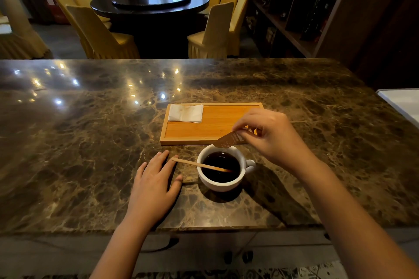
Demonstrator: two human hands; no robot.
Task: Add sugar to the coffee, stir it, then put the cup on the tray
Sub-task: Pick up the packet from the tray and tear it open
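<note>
Coffee fills the cup (221,169) on the marble tabletop (90,142), stirrer (199,164) leaning in it; the left hand (154,184) lies flat, grip released, while the right hand (269,136) pinches a sugar packet (229,140) over the rim. Beyond sits the tray (213,127) with a napkin (186,113), then a round table (149,1), yellow chairs (99,34) and shelves (292,7).

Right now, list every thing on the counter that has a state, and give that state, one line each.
sugar packet: tilted, its end down over the cup, pinched in the right hand.
cup: upright on the counter, full of dark coffee, not on the tray.
stir stick: leaning in the cup, tip in the coffee.
tray: holds only the napkin.
napkin: folded, in the tray's far left corner.
left hand: flat on the counter, empty.
</note>
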